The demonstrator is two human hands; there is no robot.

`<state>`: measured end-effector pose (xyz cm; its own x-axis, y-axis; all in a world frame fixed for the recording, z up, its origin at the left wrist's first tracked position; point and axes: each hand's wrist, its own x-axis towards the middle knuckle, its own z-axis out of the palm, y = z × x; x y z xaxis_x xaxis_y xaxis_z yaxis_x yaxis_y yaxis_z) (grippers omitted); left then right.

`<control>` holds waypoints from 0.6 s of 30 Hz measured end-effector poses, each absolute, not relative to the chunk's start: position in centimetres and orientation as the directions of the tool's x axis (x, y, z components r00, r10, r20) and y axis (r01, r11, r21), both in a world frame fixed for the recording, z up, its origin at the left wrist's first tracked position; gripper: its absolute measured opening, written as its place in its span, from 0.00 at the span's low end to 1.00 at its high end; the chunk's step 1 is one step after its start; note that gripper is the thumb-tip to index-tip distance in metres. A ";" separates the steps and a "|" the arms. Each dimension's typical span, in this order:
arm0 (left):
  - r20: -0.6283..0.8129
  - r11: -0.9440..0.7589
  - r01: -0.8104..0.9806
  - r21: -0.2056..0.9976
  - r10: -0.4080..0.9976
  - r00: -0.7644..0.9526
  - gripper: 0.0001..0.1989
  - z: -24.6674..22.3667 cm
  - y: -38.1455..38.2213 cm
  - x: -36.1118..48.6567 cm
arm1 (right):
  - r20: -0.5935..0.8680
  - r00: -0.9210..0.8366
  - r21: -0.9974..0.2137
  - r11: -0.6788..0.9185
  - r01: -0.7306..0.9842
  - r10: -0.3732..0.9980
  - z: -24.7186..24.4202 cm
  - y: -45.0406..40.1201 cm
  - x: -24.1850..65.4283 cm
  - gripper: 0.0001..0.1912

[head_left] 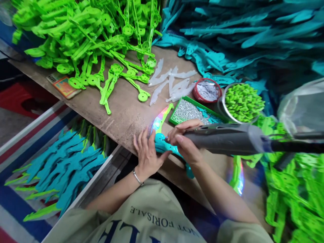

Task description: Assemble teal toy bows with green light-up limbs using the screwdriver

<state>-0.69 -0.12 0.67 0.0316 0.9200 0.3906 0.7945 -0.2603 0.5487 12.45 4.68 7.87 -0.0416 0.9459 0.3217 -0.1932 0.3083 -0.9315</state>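
Note:
A teal plastic piece (165, 145) lies on the brown work surface, joined to a light green part with a clear, shiny blade (159, 121). My left hand (147, 153) rests with spread fingers on the teal piece's left side and holds it against the surface. My right hand (186, 140) is wrapped round the front end of a dark grey power screwdriver (222, 137). The tool's tip points left at the round end of the teal piece. Just beyond my right hand stands a green tray (172, 118) with small silver screws and teal bits.
Green parts (76, 37) are heaped at the back left, teal parts (227, 30) at the back right. A red basket (196, 92) and metal bowl (222, 101) stand beyond the tray. White blades (177, 84) lie mid-table. Finished-looking teal-green pieces (68, 165) fill a container lower left.

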 end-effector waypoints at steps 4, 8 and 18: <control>0.389 -0.255 0.809 0.530 0.920 0.035 0.50 0.0 -0.1 -0.6 | 0.276 -0.030 -0.950 0.268 -0.164 0.961 6.7 5.5 12.2 0.10; 0.400 -0.275 0.815 0.510 0.915 0.058 0.46 -0.3 0.0 -0.6 | 0.214 -0.085 -0.976 0.209 -0.069 0.973 5.9 6.2 12.3 0.11; 0.402 -0.265 0.818 0.510 0.915 0.045 0.47 -0.8 0.2 -0.5 | 0.186 -0.420 -0.975 0.219 0.030 0.888 5.9 8.5 11.8 0.13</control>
